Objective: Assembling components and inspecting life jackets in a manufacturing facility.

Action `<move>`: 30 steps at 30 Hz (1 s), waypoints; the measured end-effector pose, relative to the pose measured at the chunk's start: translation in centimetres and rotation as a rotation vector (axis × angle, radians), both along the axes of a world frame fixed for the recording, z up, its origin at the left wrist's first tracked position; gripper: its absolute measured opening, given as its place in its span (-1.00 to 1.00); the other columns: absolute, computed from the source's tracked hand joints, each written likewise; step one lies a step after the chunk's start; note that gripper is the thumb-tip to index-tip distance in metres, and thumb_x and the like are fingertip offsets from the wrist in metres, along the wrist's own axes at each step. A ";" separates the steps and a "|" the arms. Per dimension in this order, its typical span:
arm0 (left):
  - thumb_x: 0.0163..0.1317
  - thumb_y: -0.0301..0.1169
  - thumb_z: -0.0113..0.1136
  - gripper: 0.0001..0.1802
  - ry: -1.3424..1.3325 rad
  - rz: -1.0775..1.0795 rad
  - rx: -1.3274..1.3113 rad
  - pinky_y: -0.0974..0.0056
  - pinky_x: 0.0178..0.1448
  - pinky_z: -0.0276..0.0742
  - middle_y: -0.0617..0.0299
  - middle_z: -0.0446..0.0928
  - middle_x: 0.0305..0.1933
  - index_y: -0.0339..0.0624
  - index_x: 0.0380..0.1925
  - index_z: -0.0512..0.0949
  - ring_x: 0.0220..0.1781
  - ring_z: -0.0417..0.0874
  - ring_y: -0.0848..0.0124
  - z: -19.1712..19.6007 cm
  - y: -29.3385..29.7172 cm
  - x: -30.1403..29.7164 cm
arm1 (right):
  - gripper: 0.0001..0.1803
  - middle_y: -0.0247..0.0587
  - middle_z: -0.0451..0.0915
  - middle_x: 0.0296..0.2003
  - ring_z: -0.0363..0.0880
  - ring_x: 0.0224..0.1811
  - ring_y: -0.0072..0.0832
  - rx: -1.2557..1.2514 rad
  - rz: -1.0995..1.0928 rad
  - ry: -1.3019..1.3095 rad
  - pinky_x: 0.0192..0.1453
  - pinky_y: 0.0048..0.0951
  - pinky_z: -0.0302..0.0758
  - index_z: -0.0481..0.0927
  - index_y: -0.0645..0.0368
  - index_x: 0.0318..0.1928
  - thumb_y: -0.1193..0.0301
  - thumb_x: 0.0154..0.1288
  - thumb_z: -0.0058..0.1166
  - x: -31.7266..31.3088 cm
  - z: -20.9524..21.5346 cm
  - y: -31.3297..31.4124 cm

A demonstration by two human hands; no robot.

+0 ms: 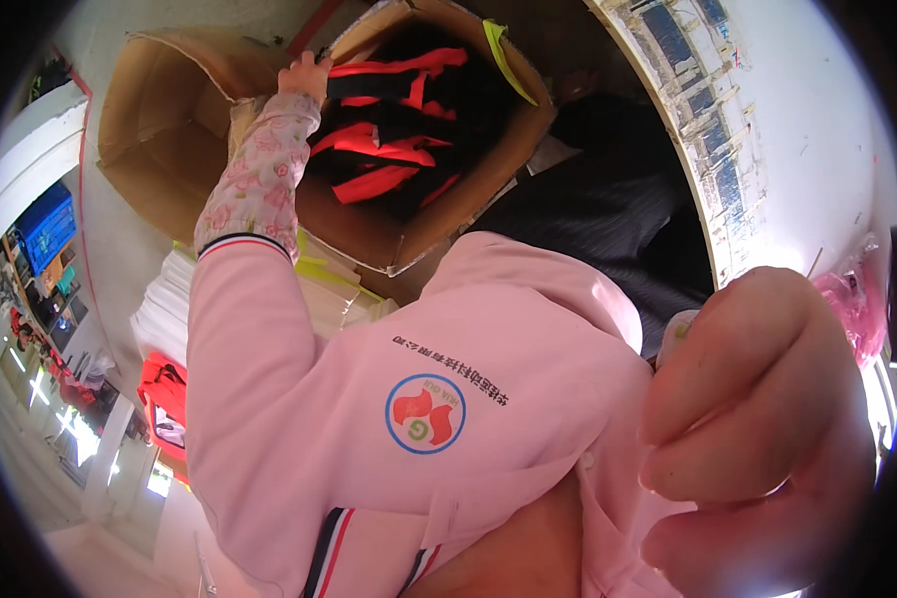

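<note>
**Reaching into the box of red and black cloth**

The person is leaning over an open cardboard box [409,244] that is sitting at about twelve o'clock in the view, its flaps folded outward so the inside is standing clear. The box is holding a heap of red and black garments [394,140], packed loosely up toward the rim, with a yellow-green strip [503,55] lying along the far flap at one o'clock.

The left hand [304,75] is stretching out at about eleven o'clock, the arm in a flowered oversleeve [259,179] worn over a pink jacket [419,399], probably to keep the cuff clean. The fingers are curling down at the near edge of the heap, touching the cloth where it meets the box wall; whether they are actually gripping a piece I cannot tell, since the fingertips are hidden.

The right hand [757,429] is hanging very close to the camera at four o'clock, large and blurred. Its fingers are folding loosely inward, and a small pale thing [676,334] is showing at its upper edge, though whether it is being held is unclear.

A second, emptier cardboard box [159,130] is lying just beside the first at ten o'clock. A stack of white sheets [159,309] and a red item [164,394] are lying at eight o'clock, and a white panel [807,130] is curving past at two o'clock.
</note>
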State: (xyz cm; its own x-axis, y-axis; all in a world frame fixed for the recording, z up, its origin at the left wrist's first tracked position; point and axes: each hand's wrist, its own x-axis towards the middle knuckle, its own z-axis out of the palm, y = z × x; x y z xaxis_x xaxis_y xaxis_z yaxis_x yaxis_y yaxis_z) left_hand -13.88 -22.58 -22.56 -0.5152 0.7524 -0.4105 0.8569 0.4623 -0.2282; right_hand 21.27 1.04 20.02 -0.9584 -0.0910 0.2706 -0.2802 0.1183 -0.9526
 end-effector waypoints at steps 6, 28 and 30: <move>-0.04 -0.32 0.25 -0.70 0.038 -0.125 -0.139 0.09 -0.12 0.57 0.20 0.45 -0.14 0.04 -0.22 0.58 -0.07 0.58 0.20 0.0 -0.7 -1.0 | -0.87 -0.43 0.52 -0.45 0.46 -0.59 -0.60 0.047 -0.034 -0.012 -0.53 -0.59 0.41 0.54 -0.04 -0.17 0.33 0.26 0.07 0.0 -0.3 0.7; 0.15 -0.43 0.05 -0.38 -0.234 0.199 -0.448 0.02 0.03 0.53 0.03 0.30 0.26 0.13 0.27 0.25 0.02 0.57 0.07 -8.5 -5.1 8.5 | -0.83 -0.38 0.49 -0.48 0.41 -0.59 -0.61 0.340 -0.442 -0.069 -0.52 -0.60 0.37 0.53 0.07 -0.13 0.39 0.28 0.02 -2.2 -3.9 -0.6; 0.19 -0.39 0.00 -0.48 -0.151 0.187 -0.249 0.00 -0.03 0.54 0.03 0.27 0.27 0.12 0.20 0.31 0.01 0.58 0.06 -5.0 -9.6 8.3 | -0.80 -0.34 0.46 -0.50 0.38 -0.58 -0.63 0.273 -0.581 -0.003 -0.48 -0.63 0.36 0.51 0.20 -0.09 0.47 0.29 -0.03 -2.0 -6.7 -1.4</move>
